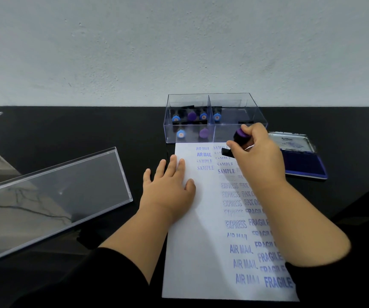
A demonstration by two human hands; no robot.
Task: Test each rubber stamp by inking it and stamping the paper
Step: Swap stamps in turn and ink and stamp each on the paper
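Note:
A white sheet of paper (203,241) lies on the black table, covered with blue prints such as AIR MAIL, SAMPLE, EXPRESS and FRAGILE. My right hand (259,154) grips a rubber stamp (239,138) with a purple knob, its black base down on the paper's top edge. My left hand (168,185) lies flat on the sheet's left side, fingers straight. To the right sits an open blue ink pad (303,163). Behind the paper stands a clear box (212,101) with several more stamps inside.
The clear box lid (52,196) lies upturned at the left of the black table (68,130). A pale wall rises right behind the table's far edge. The ink pad's raised lid (290,141) stands behind its blue pad.

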